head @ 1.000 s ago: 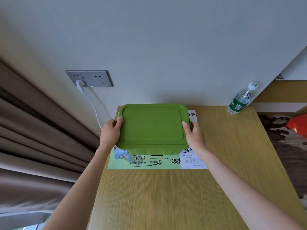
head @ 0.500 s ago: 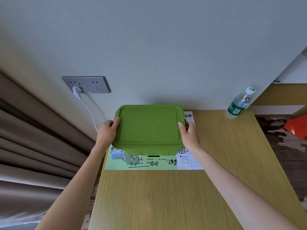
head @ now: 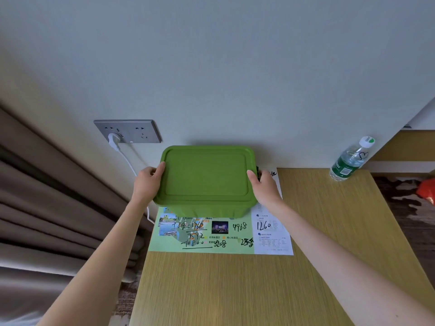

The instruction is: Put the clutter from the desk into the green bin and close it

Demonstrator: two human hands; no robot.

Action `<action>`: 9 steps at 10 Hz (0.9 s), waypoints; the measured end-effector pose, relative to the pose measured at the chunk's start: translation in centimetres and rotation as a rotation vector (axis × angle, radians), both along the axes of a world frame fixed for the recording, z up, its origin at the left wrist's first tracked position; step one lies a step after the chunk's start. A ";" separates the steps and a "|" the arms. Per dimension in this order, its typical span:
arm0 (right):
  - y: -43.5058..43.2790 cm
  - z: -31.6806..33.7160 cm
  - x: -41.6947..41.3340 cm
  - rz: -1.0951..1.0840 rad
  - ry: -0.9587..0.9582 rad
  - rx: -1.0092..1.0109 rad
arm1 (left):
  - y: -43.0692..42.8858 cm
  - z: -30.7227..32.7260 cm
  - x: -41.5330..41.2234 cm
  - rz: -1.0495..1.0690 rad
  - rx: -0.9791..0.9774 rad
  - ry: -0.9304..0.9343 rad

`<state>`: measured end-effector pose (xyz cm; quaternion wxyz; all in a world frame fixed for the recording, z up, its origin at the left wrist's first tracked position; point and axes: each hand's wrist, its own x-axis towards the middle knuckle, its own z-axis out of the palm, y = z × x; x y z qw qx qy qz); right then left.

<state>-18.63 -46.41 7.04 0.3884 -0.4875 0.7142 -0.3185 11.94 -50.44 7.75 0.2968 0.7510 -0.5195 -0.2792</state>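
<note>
Green bin point(head: 207, 211) shifted back toward wall point(head: 235, 67). Lid point(head: 207, 177) on; long axis runs between my left hand point(head: 147, 184) and right hand point(head: 264, 188), each grip clasping one end.

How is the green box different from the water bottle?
The green bin is wide, boxy and opaque; the water bottle is slim, round and see-through. The left hand and right hand grip the bin; nothing touches the bottle. Both are closed on top.
</note>
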 end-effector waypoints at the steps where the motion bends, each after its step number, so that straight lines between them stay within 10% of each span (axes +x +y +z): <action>1: -1.8 0.0 0.6 0.004 0.017 -0.010 | -1.6 0.0 0.5 0.014 -0.002 0.019; 7: -3.0 0.1 1.9 0.023 0.153 0.086 | -3.3 -0.9 1.4 0.008 0.123 0.017; 9: -1.2 5.5 2.4 0.037 0.255 -0.143 | -1.4 6.1 -1.5 -0.090 -0.156 0.005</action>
